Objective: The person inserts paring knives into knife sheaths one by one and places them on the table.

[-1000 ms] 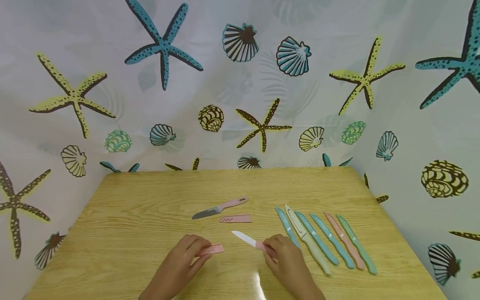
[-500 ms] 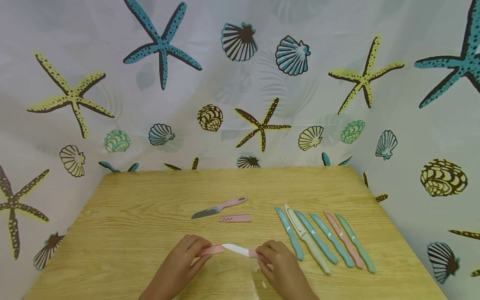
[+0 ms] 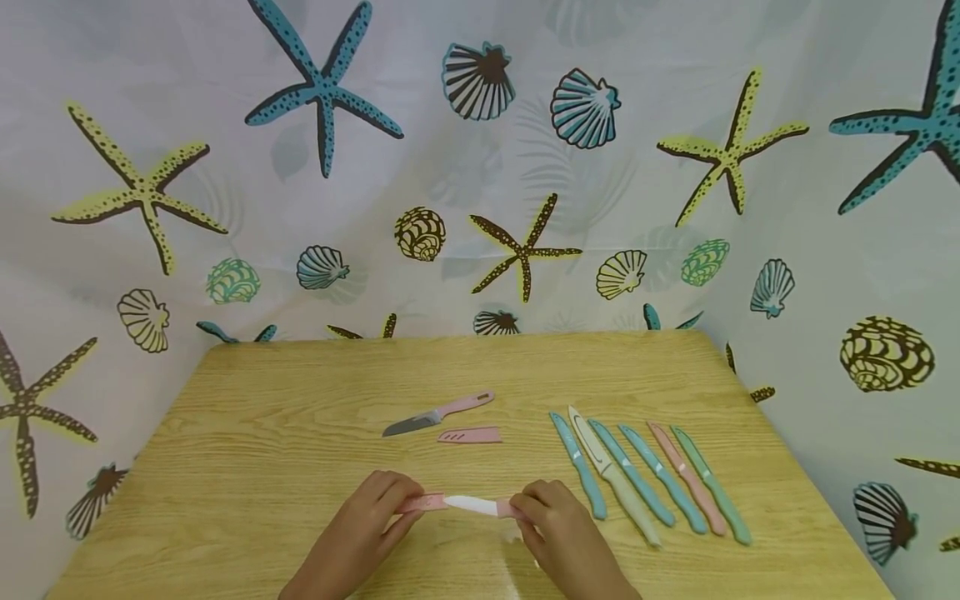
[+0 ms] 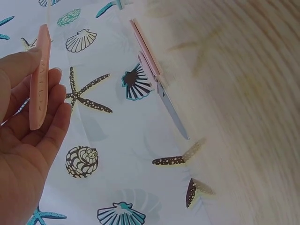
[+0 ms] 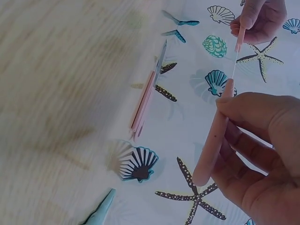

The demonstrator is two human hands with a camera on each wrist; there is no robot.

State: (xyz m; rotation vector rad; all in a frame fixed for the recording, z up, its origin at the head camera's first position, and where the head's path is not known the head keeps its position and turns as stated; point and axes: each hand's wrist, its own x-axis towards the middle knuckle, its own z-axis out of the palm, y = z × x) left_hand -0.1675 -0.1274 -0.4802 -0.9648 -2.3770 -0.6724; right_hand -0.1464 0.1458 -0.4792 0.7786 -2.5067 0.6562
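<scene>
My left hand (image 3: 366,521) pinches a pink knife sheath (image 4: 41,82) between thumb and fingers. Facing it, my right hand (image 3: 564,532) grips the pink handle (image 5: 212,140) of a small knife with a white blade (image 3: 474,505). The blade points left, and its tip meets the mouth of the sheath; whether the tip is inside, I cannot tell. Both are held above the table. Beyond the hands lie a second pink-handled knife (image 3: 467,405) with a bare grey blade and a second pink sheath (image 3: 472,435), apart from each other.
To the right, several sheathed knives lie side by side on the wooden table (image 3: 285,400): blue ones (image 3: 577,462), a large cream one (image 3: 628,504), a pink one (image 3: 690,482) and a green one (image 3: 712,487). A shell-and-starfish cloth (image 3: 375,183) hangs round the table's back and sides.
My right hand has moved left and slightly down with the knife, bringing the blade tip from apart to the sheath's mouth and levelling the blade. The left hand has barely moved.
</scene>
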